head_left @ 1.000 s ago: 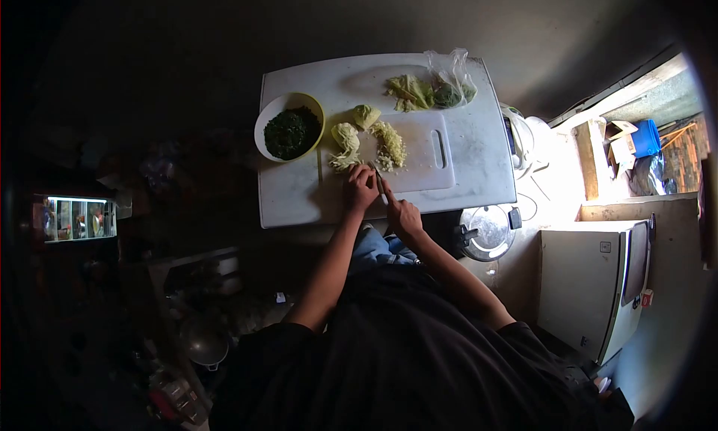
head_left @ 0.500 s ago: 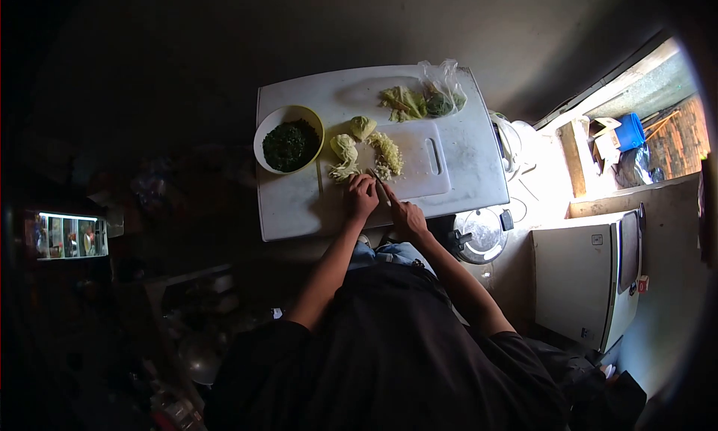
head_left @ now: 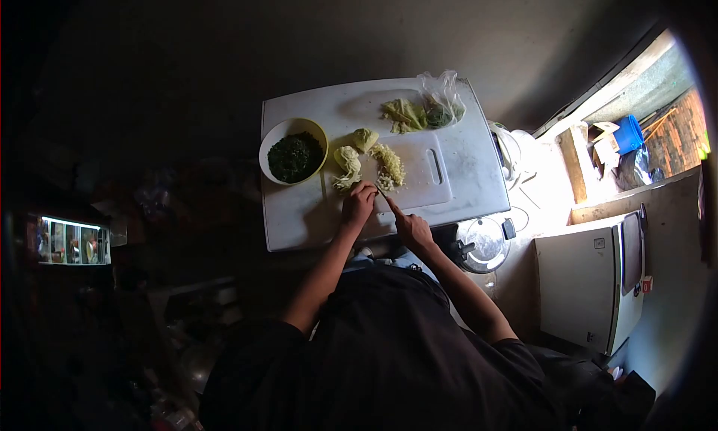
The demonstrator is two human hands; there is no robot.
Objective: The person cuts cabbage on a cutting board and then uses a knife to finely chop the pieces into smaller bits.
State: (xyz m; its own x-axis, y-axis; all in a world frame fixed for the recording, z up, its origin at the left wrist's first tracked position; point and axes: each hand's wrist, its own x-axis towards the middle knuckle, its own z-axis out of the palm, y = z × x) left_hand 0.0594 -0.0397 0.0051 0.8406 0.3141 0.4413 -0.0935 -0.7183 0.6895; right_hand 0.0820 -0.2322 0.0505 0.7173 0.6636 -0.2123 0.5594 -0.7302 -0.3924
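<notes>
My right hand point(head_left: 413, 230) is closed round the handle of a knife point(head_left: 387, 199), whose blade points up and left over the near edge of a white cutting board point(head_left: 428, 191). Beside the blade, my left hand point(head_left: 360, 200) has its fingers bent and pressed together on a small pale bit of cabbage, mostly hidden under them. Finely chopped cabbage point(head_left: 389, 165) lies in a strip on the board. At the board's left side are a cut cabbage piece point(head_left: 347, 160) with loose shreds and a smaller pale green chunk point(head_left: 364, 139).
A yellow-rimmed bowl point(head_left: 324, 143) of dark green chopped leaves stands left on the white table point(head_left: 299, 229). Limp leaves point(head_left: 404, 115) and a clear plastic bag point(head_left: 446, 93) lie at the back. Below the right edge is a round-lidded pot point(head_left: 482, 244); a white fridge point(head_left: 576, 281) stands farther right.
The whole scene sits slightly lower as the head view shifted. The knife blade has moved a little back toward me, and both hands stay close together at the board's near edge.
</notes>
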